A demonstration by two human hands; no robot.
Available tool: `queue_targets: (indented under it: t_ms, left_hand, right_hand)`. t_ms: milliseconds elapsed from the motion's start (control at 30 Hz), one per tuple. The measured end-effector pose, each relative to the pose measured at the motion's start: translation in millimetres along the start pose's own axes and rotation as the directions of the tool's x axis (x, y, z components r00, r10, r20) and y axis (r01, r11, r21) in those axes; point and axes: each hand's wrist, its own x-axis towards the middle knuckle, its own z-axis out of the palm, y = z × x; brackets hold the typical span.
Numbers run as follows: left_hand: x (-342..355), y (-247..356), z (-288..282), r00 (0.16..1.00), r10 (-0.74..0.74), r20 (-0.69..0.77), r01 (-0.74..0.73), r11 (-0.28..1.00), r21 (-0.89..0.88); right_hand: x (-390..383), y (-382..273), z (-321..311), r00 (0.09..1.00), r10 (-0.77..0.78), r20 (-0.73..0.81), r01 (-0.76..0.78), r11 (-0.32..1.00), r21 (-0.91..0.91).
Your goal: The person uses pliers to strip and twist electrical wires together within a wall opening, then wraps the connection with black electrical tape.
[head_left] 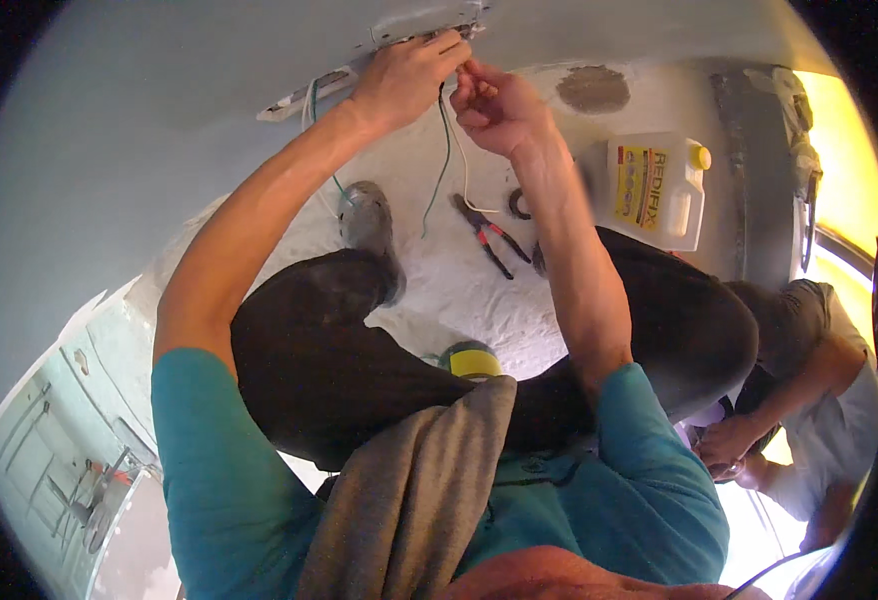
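Note:
High on the grey wall, my left hand (414,82) reaches up to an opening with a pale, ragged rim (424,20); its fingers are bent together there. Close beside it, my right hand (499,108) has thumb and forefinger pinched, almost meeting the left fingertips. What lies between the fingers is too small and covered to make out. From just below the hands hang a green wire (448,150) and a white wire (465,165). More wires (311,105) come out of a second slot in the wall, left of my left wrist.
Pliers with red and black handles (481,233) lie on the dusty floor, near a black ring-shaped roll (520,204). A white jug with a yellow cap (681,200) stands to the right. Between my legs sits a green, yellow-banded container (471,361). Another person's hands (727,440) show at lower right.

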Motion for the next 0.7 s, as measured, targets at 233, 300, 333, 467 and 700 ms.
queue_targets:
  t_ms: [233, 300, 333, 467, 700]
  left_hand:
    - [1, -4, 1, 0.997, -0.003, 0.071, 0.005, 1.0, -0.03]
    - [-3, -4, -3, 0.997, -0.005, 0.078, 0.008, 0.999, -0.033]
    - [-4, -3, -5, 0.996, 0.0, 0.084, 0.004, 0.999, -0.045]
    - [-3, -2, 1, 0.999, 0.014, 0.031, -0.014, 1.0, -0.02]
    - [3, 2, -3, 1.0, 0.003, 0.002, -0.003, 0.999, 0.034]
  right_hand:
    - [-31, 15, 5, 0.969, -0.248, -0.007, 0.241, 0.947, -0.21]
    - [-53, 21, 4, 0.919, -0.393, -0.034, 0.22, 0.583, -0.782]
    - [-56, 23, 6, 0.92, -0.391, -0.03, 0.221, 0.582, -0.783]
    - [-45, 11, 1, 0.363, -0.719, 0.593, 0.307, -0.508, -0.804]
    - [-6, 0, -16, 0.148, -0.549, 0.822, 0.329, -0.757, -0.565]
